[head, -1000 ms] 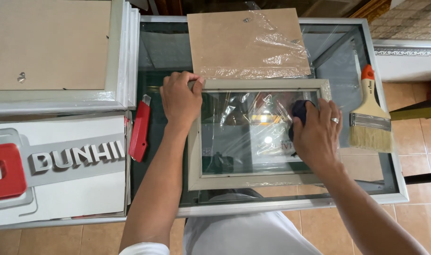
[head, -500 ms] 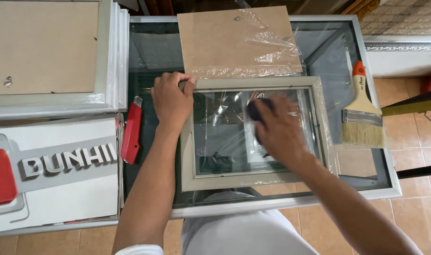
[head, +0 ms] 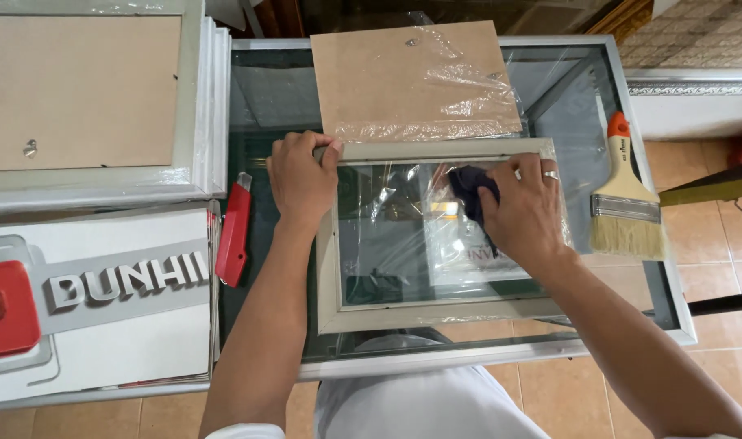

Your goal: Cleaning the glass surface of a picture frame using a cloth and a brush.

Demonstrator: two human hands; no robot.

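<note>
Left to right: stacked frames (head: 94, 97), far left; red cutter (head: 234, 230); left hand (head: 302, 177) clamped on frame (head: 436, 313) corner, centre, on glass table (head: 257, 89); right hand (head: 527, 213) pinching dark cloth (head: 468, 187) against pane. Advice: short, flat strokes. Brush (head: 624, 203) right. Tiled floor.

A glass-topped table with a pale metal rim (head: 623, 106) is seen. On it are laid a grey rectangular picture frame (head: 436, 313) near, a plastic-wrapped brown backing board (head: 411, 77) far, a red utility knife (head: 234, 229) left, and a wooden paintbrush (head: 625, 199) right.
</note>
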